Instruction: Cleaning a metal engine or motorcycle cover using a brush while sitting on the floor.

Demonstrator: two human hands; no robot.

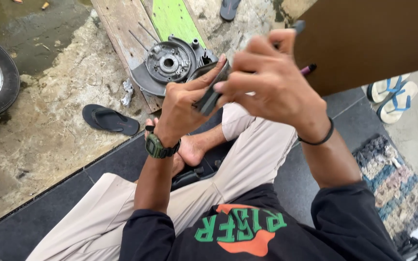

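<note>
Both hands raised: left grip [182, 104] and right grip [267, 79] clamp a dark part [209, 94]. Beyond the grip, engine casing [170, 63] on plank [122, 21]; concrete floor [49, 121].

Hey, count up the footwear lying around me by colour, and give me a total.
Dark sandals: 2, one flip-flop on the concrete left of the hands, one partly cut off at the top edge
White sandals with blue straps: 2, a pair at the right
Total: 4
</note>
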